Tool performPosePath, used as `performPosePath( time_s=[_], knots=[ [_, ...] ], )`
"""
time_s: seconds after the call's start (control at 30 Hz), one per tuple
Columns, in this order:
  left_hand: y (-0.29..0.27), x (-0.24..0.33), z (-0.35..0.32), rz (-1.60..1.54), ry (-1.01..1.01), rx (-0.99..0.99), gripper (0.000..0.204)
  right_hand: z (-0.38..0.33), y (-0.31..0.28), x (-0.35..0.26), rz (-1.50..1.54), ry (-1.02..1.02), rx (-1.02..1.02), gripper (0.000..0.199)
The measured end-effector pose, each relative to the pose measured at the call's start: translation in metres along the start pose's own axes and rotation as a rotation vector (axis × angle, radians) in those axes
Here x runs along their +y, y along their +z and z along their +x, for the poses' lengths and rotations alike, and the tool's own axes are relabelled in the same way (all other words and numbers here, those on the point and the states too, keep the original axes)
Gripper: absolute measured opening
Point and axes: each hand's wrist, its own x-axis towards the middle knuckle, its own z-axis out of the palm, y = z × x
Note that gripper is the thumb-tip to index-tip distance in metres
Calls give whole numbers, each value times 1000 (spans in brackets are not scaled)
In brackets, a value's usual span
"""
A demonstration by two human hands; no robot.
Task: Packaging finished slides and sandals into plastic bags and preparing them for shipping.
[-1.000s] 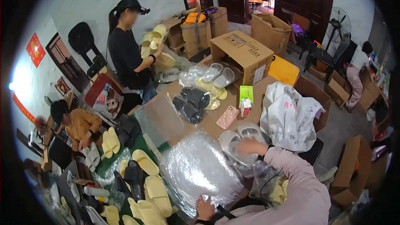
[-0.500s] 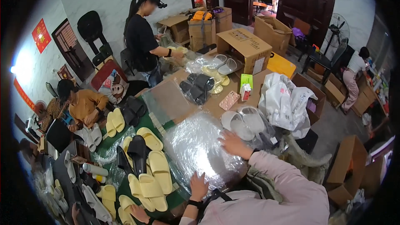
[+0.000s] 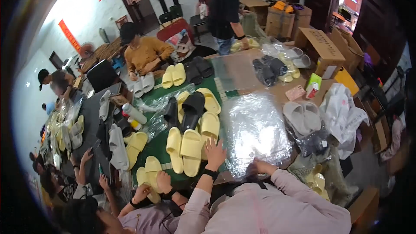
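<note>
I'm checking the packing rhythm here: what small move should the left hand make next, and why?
Probably close the left hand on the yellow slipper at its fingertips. Its fingers are spread and open there, while the right hand rests on the near edge of the stack of clear plastic bags.

R hand fingers hidden under plastic bags | wearer's forearms cut off btm

Green table — yellow slippers, plastic bags

left hand flat, fingers spread on yellow slippers | right hand on clear plastic bags, 3 o'clock of slippers | grey slippers at 2 o'clock
</note>
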Motion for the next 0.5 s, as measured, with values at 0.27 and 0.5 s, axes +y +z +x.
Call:
performPosePath(
  time_s=[0.27,0.5],
  knots=[
    [-13,-52,6,-81,-648,603,74,-16,1,-5,-208,-66,173,41],
    [-12,-143,4,-782,-683,285,76,-17,-6,-28,-130,281,-48,47]
  ],
)
